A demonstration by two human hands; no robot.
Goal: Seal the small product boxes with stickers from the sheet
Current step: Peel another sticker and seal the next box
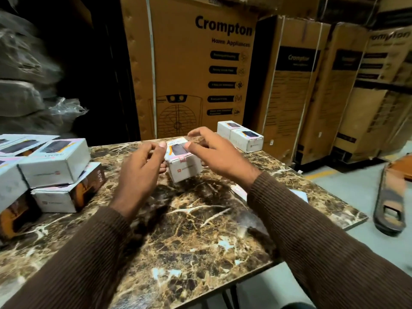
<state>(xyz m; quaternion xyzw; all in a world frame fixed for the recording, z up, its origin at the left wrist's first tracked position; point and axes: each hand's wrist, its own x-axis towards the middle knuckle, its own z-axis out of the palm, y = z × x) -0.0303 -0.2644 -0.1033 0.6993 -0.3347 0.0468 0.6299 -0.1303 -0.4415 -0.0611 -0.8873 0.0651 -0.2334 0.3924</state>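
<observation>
A small white product box (186, 170) sits tilted at the middle of the marble table (200, 230), between my two hands. A pink sticker (182, 158) lies folded over its top front edge. My left hand (139, 175) holds the box's left side, thumb at the top edge and fingers beneath. My right hand (215, 153) curls round the right and far end, its thumb on the printed top. The sticker sheet (239, 191) lies on the table, mostly hidden under my right forearm.
Several white boxes are stacked at the table's left edge (55, 162). Two more stand side by side at the back right corner (242, 135). Tall cardboard cartons (191, 70) wall off the back. A pallet jack (390, 201) lies on the floor to the right.
</observation>
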